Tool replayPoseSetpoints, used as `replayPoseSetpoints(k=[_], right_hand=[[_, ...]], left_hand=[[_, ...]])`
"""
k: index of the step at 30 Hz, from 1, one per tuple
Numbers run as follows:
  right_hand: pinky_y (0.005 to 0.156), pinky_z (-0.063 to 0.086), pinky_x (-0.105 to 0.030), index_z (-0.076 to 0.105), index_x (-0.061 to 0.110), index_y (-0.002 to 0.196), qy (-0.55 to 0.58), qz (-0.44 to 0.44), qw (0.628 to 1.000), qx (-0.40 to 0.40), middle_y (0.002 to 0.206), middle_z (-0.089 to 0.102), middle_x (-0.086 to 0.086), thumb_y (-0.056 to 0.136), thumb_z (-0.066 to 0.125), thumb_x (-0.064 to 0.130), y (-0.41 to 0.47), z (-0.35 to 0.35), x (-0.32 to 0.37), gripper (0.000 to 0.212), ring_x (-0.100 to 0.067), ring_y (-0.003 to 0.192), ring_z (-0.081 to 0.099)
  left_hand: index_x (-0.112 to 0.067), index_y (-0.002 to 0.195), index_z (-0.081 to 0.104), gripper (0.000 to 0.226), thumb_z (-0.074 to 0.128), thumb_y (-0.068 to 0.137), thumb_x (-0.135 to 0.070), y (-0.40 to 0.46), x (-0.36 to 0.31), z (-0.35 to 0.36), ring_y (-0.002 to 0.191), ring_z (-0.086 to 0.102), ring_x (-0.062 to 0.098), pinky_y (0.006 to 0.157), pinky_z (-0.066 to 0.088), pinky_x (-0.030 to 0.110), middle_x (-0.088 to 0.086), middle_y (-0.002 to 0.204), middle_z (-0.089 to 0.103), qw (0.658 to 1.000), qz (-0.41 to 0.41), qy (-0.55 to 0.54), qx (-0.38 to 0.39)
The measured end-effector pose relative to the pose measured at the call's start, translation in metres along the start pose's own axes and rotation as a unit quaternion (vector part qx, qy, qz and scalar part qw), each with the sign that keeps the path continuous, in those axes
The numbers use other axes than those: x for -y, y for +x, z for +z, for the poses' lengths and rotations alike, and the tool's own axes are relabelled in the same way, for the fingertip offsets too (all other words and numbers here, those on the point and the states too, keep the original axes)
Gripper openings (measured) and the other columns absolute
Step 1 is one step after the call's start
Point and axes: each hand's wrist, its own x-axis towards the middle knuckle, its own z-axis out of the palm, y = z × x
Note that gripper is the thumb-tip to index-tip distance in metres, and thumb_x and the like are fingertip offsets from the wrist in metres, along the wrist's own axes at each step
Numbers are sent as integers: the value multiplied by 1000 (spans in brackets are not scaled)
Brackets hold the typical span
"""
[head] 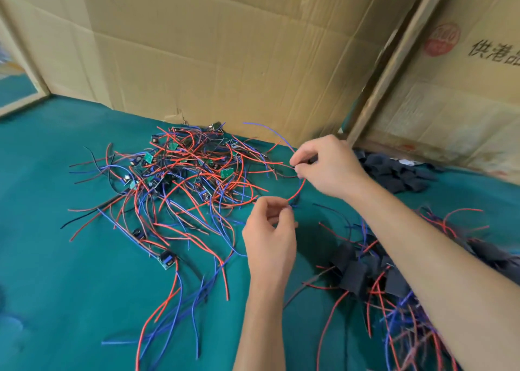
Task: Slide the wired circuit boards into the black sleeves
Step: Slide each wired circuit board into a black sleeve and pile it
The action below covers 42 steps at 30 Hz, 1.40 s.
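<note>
Both your hands pinch one red wire [298, 188], right hand [327, 166] above left hand [271, 234], over teal cloth [70, 286]; creased cardboard sheets [225, 47] wall the back.

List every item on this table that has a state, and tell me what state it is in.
Left hand: pinching wire ends.
Right hand: pinching wires.
Red wire: held between both hands, arched above the cloth.
Pile of bare boards: tangled, unsleeved.
Lone board: flat on cloth, unsleeved.
Empty sleeves: heaped by the cardboard.
Sleeved boards: piled under the right forearm.
</note>
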Motion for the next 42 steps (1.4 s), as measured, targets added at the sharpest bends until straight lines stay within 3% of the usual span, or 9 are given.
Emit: replayPoseSetpoints(k=[5,8,11,14,19,25,28,31,42], right_hand=[[83,54,-45,45,35,116,-171,-119,978,5,102,74,2,87,63,19,-54,-17,16,37,-34,93,67],[83,53,-46,40,27,122,-232,-148,961,3,110,74,-3,92,57,22,-68,-16,24,35,-35,102,67],[74,51,-39,46,21,119,-243,-165,956,-12,105,73,-7,95,55,26,-73,-23,33,26,-37,97,67],[59,35,-36,48,17,100,-304,-192,933,-13,86,67,-12,94,61,18,-84,-29,47,14,-38,84,68],[64,35,-35,40,20,99,-281,-202,935,71,75,39,-1,91,57,19,-101,-35,53,19,-27,80,42],[94,54,-33,76,21,106,-92,-99,985,108,101,79,0,85,68,23,-31,-70,24,23,-17,103,72],[97,54,-35,75,20,98,-141,21,989,46,111,74,-11,86,64,12,30,-69,-31,19,-29,107,68],[101,50,-36,67,15,122,-200,129,966,105,134,61,-19,92,60,13,61,-47,-88,31,-36,120,60],[83,52,-38,61,7,120,-249,146,957,37,126,58,-23,97,66,24,74,-3,-127,29,-42,111,59]], left_hand=[[-17,108,69,22,48,106,-21,-3,-12,0,76,70,16,61,55,27,9,89,72,978,-65,-174,92],[-25,80,74,32,53,102,-33,-2,-9,-3,53,48,7,50,36,27,-9,59,54,992,-3,-75,100],[-20,65,66,42,57,90,-52,-5,-16,-4,64,46,14,60,36,31,1,65,55,989,19,-90,115],[-20,79,75,34,54,96,-39,-5,-19,-5,78,62,11,70,50,25,2,83,71,957,1,-212,197],[-18,70,71,24,60,91,-19,-6,-19,-10,54,51,4,49,44,16,-5,62,59,930,-38,-278,239],[-11,88,80,11,72,80,-13,-4,-20,-12,51,64,11,49,51,17,14,77,73,920,-100,-294,241],[-13,94,80,24,62,79,-17,-3,-21,-14,47,59,10,46,45,15,15,80,73,916,-124,-279,259],[-11,98,76,23,56,87,-14,-4,-18,-13,48,60,12,44,41,17,16,85,73,924,-143,-212,283],[-10,111,64,22,48,106,-22,-7,-8,-5,48,59,16,42,36,18,12,78,73,928,-136,-76,339]])
